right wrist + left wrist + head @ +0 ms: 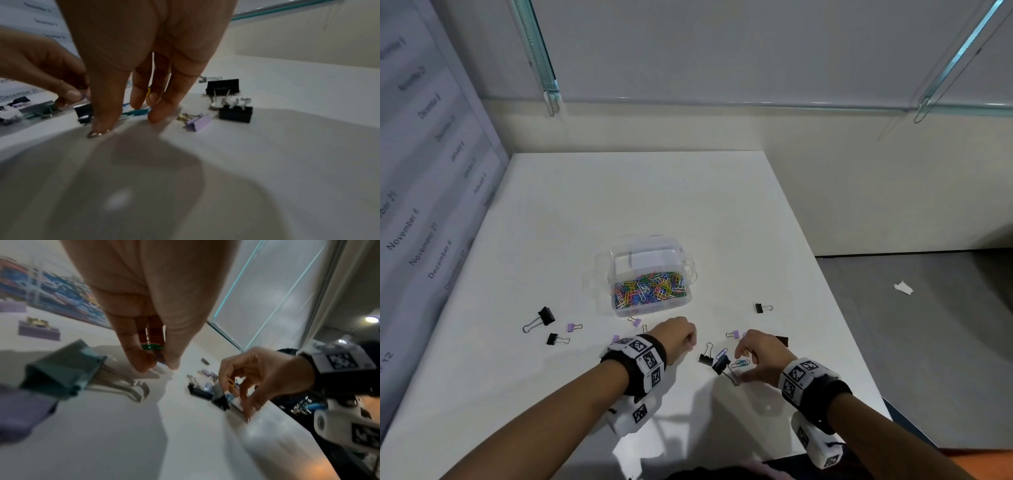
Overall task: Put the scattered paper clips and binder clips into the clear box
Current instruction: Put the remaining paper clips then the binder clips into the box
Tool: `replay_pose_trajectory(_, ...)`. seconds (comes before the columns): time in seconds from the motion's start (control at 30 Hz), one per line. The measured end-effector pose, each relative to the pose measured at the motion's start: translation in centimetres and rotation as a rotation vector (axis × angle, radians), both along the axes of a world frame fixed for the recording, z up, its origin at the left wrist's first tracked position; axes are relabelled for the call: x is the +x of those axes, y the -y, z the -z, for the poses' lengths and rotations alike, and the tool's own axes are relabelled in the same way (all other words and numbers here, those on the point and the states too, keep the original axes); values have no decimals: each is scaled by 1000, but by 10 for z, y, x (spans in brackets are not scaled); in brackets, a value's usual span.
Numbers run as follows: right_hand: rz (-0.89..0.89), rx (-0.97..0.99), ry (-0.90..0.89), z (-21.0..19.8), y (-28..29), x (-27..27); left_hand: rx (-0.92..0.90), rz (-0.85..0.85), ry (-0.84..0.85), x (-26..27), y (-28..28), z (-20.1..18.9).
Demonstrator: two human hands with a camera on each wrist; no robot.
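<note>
The clear box [619, 270] stands mid-table, holding several coloured paper clips. Just in front of it my left hand [688, 342] is curled; in the left wrist view its fingertips [139, 363] pinch a green paper clip [152, 346]. My right hand [743, 363] reaches down over a cluster of clips, with a yellow paper clip [148, 92] tucked between its curled fingers. Its thumb and forefinger straddle a blue paper clip [136, 112] on the table, beside a black binder clip [721, 364]. More binder clips, black [544, 317] and purple [574, 327], lie scattered left and right.
The white table [619, 192] ends at a right edge close to my right wrist, with grey floor beyond. A calendar panel [421, 171] borders the left side. Black [235, 113] and purple [198, 121] binder clips sit just right of my right hand.
</note>
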State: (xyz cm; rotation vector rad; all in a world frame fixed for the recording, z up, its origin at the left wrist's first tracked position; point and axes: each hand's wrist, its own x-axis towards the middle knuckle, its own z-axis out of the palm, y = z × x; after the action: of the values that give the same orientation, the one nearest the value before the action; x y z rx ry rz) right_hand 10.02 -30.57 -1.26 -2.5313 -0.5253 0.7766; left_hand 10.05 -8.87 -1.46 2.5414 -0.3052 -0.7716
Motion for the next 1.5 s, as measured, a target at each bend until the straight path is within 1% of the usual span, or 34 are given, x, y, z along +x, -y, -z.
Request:
replay_pose_trajectory(0.1, 1, 16, -19, -1, -5, -1, -59, -60, 79, 5, -9, -14)
replay_pose_trajectory(0.23, 0, 26, -31, 1, -16, -3, -113, -213, 197, 18, -22, -36)
replay_pose_trajectory(0.37, -14, 7, -10, 1, -11, -4, -96, -363, 252, 36, -42, -43)
replay_pose_trajectory(0.47, -38, -6, -17, -3, -6, -4, -24, -393, 242, 46, -55, -36)
replay_pose_trajectory(0.57, -34, -19, -51, 0, -8, -3, 63, -368, 205, 48, -55, -30)
replay_pose_trajectory(0.63, -48, -30, -46, 3, -10, -3, 94, -321, 198, 46, -49, -26)
replay_pose_trajectory(0.67, -50, -34, -44, 4, -11, -4, 113, -284, 211, 43, -44, -25)
replay_pose_trajectory(0.73, -60, -30, -27, 8, -9, -5, 138, -192, 300, 39, -31, -23)
replay_pose_trajectory(0.77, -70, -36, -21, 9, -9, -6, 130, -147, 346, 36, -23, -22)
replay_pose_trajectory(0.83, -70, -38, -13, 9, -9, -8, 90, -38, 366, 30, -5, -19)
replay_pose_trajectory(0.93, -32, -2, -32, 7, -7, -10, 72, 140, 243, 21, 26, -11)
replay_pose_trajectory(1.0, 22, 20, -17, 6, -2, -10, 91, 200, 172, 16, 40, -2)
replay_pose_trajectory(1.07, 68, 20, 25, 6, 2, -12, 109, 209, 130, 11, 48, 5)
replay_pose_trajectory(1.13, 114, 44, 37, 10, 5, -15, 107, 194, 122, 8, 51, 9)
replay_pose_trajectory(1.3, 237, 83, 50, 17, -7, -26, 160, 173, 87, 9, 53, 10)
replay_pose_trajectory(1.43, 247, 88, 71, 20, -21, -33, 193, 171, 51, 8, 51, 12)
replay_pose_trajectory(1.5, 230, 56, 27, 19, -23, -30, 183, 152, 42, 6, 49, 13)
